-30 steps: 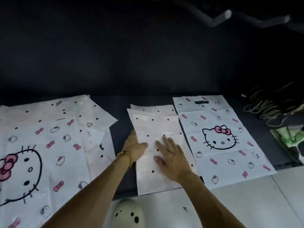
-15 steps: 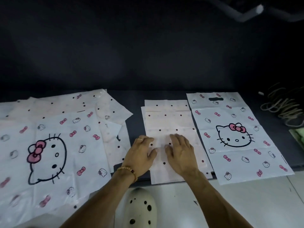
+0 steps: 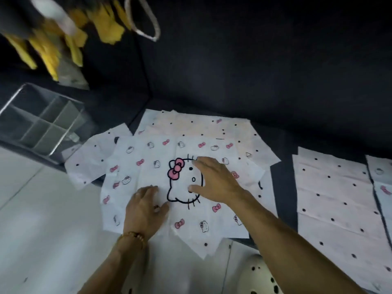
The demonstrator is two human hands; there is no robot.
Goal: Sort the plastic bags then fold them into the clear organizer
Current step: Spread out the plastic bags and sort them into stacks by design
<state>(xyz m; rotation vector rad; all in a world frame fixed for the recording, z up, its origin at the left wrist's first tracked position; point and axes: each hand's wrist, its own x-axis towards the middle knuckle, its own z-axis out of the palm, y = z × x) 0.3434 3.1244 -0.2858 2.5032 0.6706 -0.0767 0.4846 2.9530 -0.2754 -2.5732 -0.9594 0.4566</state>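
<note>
Shifting over from the dotted pink bag to the white cat-print plastic bag, left hand and right hand flat, fingers seemingly straight; sorting continues.

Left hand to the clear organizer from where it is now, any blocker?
Probably yes. The left hand rests flat on the cat-print bag, holding nothing. The clear organizer stands farther away on the left, top open, with only bag corners and bare floor between. It looks like a long stretch, though.
</note>
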